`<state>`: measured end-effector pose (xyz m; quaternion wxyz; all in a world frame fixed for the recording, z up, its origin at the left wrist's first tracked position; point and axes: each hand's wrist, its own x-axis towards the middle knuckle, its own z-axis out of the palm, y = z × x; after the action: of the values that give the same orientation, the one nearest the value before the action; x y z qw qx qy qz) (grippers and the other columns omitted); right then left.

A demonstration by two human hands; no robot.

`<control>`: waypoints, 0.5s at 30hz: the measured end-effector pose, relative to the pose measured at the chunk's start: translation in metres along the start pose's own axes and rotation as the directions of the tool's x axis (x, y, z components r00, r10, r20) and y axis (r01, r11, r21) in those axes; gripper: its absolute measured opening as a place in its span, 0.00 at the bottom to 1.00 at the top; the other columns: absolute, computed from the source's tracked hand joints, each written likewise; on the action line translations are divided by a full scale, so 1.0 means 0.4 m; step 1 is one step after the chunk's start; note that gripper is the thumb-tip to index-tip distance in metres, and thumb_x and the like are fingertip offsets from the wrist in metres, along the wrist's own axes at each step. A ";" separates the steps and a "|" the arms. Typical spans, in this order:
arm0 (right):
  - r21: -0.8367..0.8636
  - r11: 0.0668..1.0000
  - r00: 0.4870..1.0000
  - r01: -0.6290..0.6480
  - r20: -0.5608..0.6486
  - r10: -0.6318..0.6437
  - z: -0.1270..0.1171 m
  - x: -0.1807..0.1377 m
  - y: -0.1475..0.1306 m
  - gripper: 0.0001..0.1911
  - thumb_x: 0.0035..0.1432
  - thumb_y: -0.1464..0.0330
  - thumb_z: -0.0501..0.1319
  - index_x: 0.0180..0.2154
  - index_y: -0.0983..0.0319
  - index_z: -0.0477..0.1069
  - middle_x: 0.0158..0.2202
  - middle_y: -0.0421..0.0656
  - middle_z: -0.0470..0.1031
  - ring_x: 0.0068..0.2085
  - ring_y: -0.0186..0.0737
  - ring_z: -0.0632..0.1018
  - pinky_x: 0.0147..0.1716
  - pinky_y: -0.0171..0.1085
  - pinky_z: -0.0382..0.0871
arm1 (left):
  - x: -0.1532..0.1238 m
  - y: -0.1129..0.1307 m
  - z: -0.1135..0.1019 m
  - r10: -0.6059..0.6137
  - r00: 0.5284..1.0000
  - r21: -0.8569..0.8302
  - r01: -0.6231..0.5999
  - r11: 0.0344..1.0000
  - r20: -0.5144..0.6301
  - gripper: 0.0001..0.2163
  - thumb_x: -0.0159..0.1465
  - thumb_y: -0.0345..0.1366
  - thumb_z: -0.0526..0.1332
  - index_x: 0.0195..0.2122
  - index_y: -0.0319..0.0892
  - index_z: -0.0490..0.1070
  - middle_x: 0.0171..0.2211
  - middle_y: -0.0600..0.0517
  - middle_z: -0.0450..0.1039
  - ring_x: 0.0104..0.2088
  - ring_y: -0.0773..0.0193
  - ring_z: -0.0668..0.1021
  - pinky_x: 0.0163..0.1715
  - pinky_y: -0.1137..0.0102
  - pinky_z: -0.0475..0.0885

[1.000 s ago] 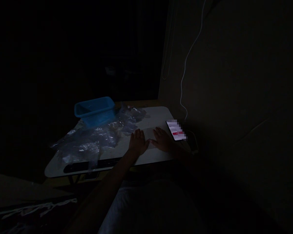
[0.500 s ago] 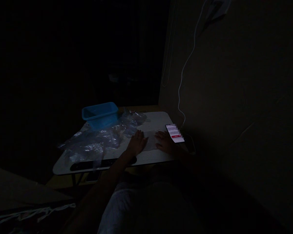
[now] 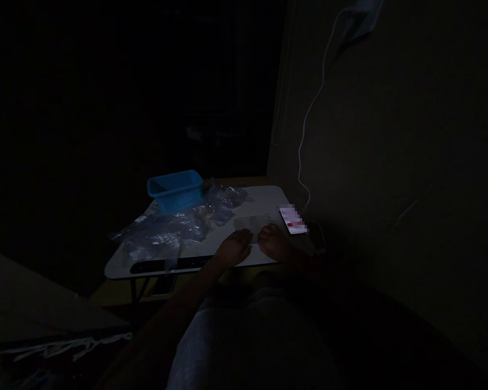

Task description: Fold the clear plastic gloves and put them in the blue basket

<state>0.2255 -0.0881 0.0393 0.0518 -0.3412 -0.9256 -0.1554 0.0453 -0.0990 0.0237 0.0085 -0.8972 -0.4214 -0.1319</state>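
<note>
The room is very dark. My left hand (image 3: pixel 235 249) and my right hand (image 3: pixel 274 241) rest side by side on the near edge of a small white table (image 3: pixel 264 196). Their fingers are loosely bent and nothing shows in them. Just beyond the fingertips a flat clear plastic sheet (image 3: pixel 252 222) lies on the tabletop. Crumpled clear plastic bags (image 3: pixel 166 233) are heaped to the left of my left hand. A lit phone (image 3: pixel 293 219) lies right of my right hand.
A blue plastic tub (image 3: pixel 174 189) stands at the table's far left corner. A white cable (image 3: pixel 309 114) hangs down the wall on the right towards the phone. My lap fills the bottom of the view, and a dim surface with white cord (image 3: pixel 57 346) is at lower left.
Both hands have slid back from the flat plastic sheet to the table's near edge. The sheet now lies uncovered ahead of them. The camera has shifted, so the table sits further right.
</note>
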 end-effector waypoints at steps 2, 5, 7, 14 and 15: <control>-0.006 1.000 0.999 -0.029 -0.015 0.029 -0.007 -0.003 0.007 0.11 0.56 0.73 0.51 0.30 0.65 0.72 0.33 0.49 0.73 0.40 0.44 0.68 0.41 0.43 0.54 | 0.009 0.010 0.001 -0.003 1.000 0.027 0.003 1.000 -0.025 0.19 0.60 0.37 0.51 0.52 0.35 0.63 0.53 0.41 0.65 0.54 0.59 0.66 0.54 0.63 0.59; 0.004 0.998 0.998 -0.056 -0.027 0.056 -0.025 -0.013 0.012 0.10 0.55 0.72 0.52 0.31 0.65 0.72 0.33 0.48 0.73 0.40 0.43 0.68 0.41 0.43 0.54 | 0.024 0.019 -0.004 -0.047 0.998 0.087 0.052 0.995 -0.051 0.14 0.61 0.34 0.50 0.43 0.37 0.69 0.45 0.42 0.71 0.46 0.58 0.72 0.48 0.63 0.65; 0.026 0.996 0.996 -0.084 -0.035 0.085 -0.034 -0.020 0.008 0.10 0.54 0.68 0.54 0.33 0.65 0.72 0.34 0.48 0.73 0.40 0.45 0.68 0.41 0.43 0.54 | 0.031 0.026 -0.013 -0.076 0.996 0.128 0.082 0.988 -0.052 0.12 0.61 0.32 0.49 0.38 0.37 0.71 0.39 0.42 0.73 0.41 0.58 0.74 0.44 0.64 0.68; -0.022 0.975 0.975 -0.223 0.013 0.223 -0.038 -0.005 -0.009 0.10 0.56 0.71 0.52 0.32 0.64 0.72 0.35 0.49 0.73 0.40 0.46 0.70 0.39 0.43 0.57 | 0.028 0.040 -0.049 -0.086 0.994 0.176 0.098 0.979 -0.073 0.12 0.62 0.34 0.49 0.34 0.37 0.71 0.34 0.43 0.74 0.36 0.58 0.76 0.37 0.66 0.69; -0.030 0.973 0.973 -0.227 0.022 0.228 -0.042 0.001 -0.006 0.10 0.56 0.72 0.51 0.32 0.64 0.72 0.35 0.49 0.73 0.40 0.45 0.70 0.39 0.42 0.58 | 0.026 0.034 -0.054 -0.105 0.991 0.157 0.117 0.981 -0.083 0.12 0.61 0.35 0.49 0.34 0.37 0.72 0.34 0.44 0.74 0.36 0.58 0.76 0.37 0.66 0.68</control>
<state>0.2236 -0.0950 0.0547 0.0531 -0.4476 -0.8788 -0.1566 0.0572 -0.1028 0.0483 0.0893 -0.8631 -0.4796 -0.1307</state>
